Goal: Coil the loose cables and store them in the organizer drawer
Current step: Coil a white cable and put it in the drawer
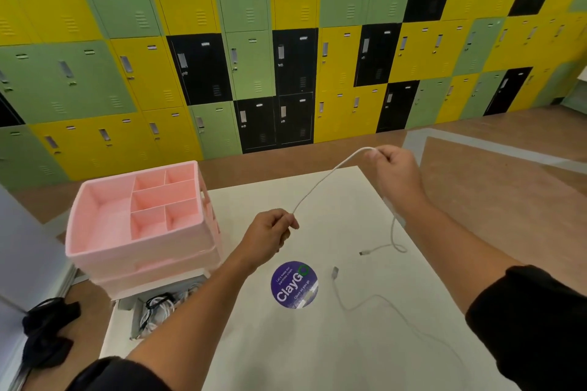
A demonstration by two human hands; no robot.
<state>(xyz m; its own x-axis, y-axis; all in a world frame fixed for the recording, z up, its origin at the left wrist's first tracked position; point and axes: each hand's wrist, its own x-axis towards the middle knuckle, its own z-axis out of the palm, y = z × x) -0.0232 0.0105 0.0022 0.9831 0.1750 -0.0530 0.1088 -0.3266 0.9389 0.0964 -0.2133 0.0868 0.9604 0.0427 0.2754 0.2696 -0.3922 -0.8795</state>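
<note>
Left hand (270, 233), right hand (395, 170) pinching cable (317, 184) (slanting up-right)

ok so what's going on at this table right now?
A person holds one white cable stretched in the air between both hands. The left hand pinches it low and the right hand pinches it higher. The cable's far end trails down onto the white table, and it is not coiled yet. A second cable lies loose on the table. At the left, the open drawer under the pink organizer holds some cables.
</note>
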